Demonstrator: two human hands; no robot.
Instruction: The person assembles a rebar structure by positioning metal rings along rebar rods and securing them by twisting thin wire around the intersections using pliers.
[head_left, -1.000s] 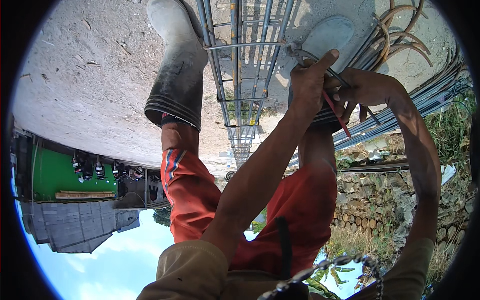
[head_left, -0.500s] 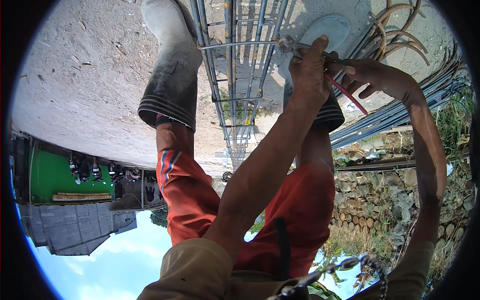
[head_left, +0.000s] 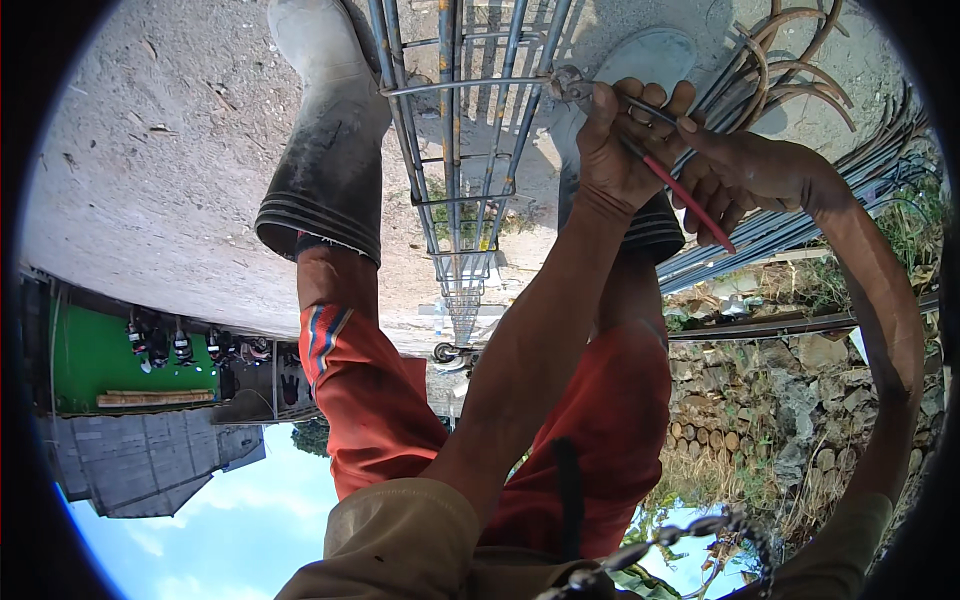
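A pair of pincers [head_left: 690, 199] with a red-sleeved handle has its metal head at the right corner of a steel rebar cage [head_left: 447, 110], by a crosswise tie bar [head_left: 465, 84]. My left hand [head_left: 625, 150] is closed around the handles close to the head, fingers curled over the darker handle. My right hand [head_left: 745, 180] is closed at the outer handle ends. Its thumb lies by the tip of the darker handle, and its fingers curl behind the red one. Whether the jaws grip wire is too small to tell.
My boots [head_left: 335, 130] stand on dusty ground either side of the cage, which stretches away between my legs. Bent rusty bars [head_left: 790, 60] and a bundle of long thin rods [head_left: 770, 235] lie to the right. Beyond are a stone wall [head_left: 735, 400] and a green-walled shelter [head_left: 90, 360].
My right hand has moved lower, its fingers curling in behind the red handle. The pincers' handles now spread wider, and my left hand's fingers show over the darker one.
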